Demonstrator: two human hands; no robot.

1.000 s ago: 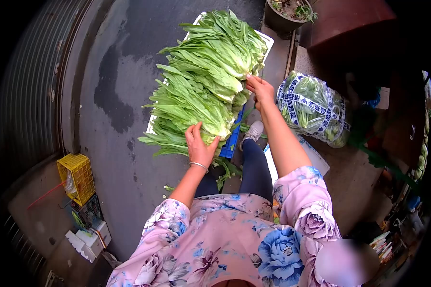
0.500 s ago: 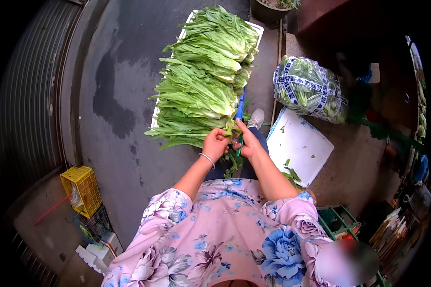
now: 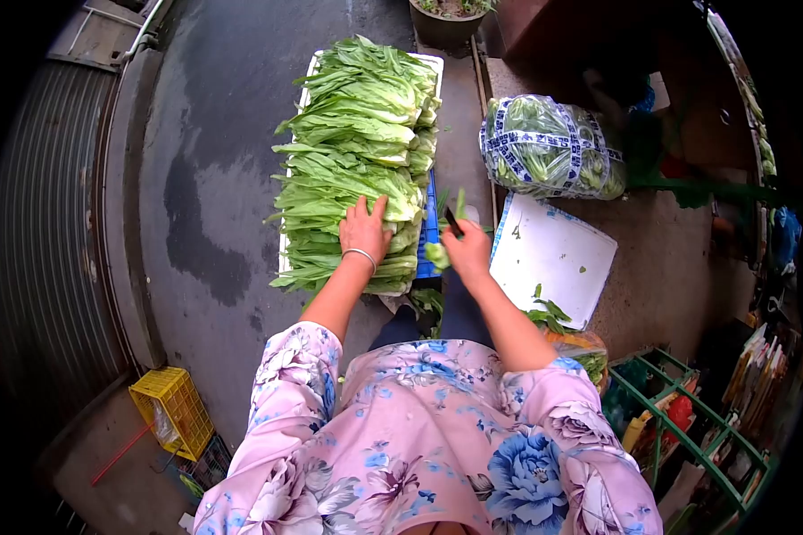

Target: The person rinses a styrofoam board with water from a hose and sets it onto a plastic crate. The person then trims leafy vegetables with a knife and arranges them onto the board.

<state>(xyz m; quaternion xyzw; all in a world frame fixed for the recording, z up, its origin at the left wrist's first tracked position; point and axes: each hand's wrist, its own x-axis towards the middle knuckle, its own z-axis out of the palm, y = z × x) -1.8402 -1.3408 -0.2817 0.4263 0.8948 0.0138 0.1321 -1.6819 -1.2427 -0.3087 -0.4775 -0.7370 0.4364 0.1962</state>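
Long leafy green lettuces [image 3: 348,116] lie in rows on a white tray [image 3: 430,64], with a blue crate [image 3: 431,227] showing along its right side. My left hand [image 3: 366,234] rests on the near rows, fingers spread over the leaves. Just right of the crate, my right hand [image 3: 467,248] is closed around a dark-handled knife [image 3: 453,222]. Pieces of green leaf [image 3: 437,256] are beside that hand; whether it holds them too is unclear.
A plastic-wrapped vegetable bundle [image 3: 553,147] lies at the right above a white lid [image 3: 553,259] with leaf scraps. A potted plant [image 3: 449,20] stands at the top. A yellow crate [image 3: 174,412] is lower left, a green rack [image 3: 696,419] lower right.
My left hand went from the near lettuces to meet my right hand, then back onto the leaves. My right hand left the far rows and now holds a knife. The view has shifted.
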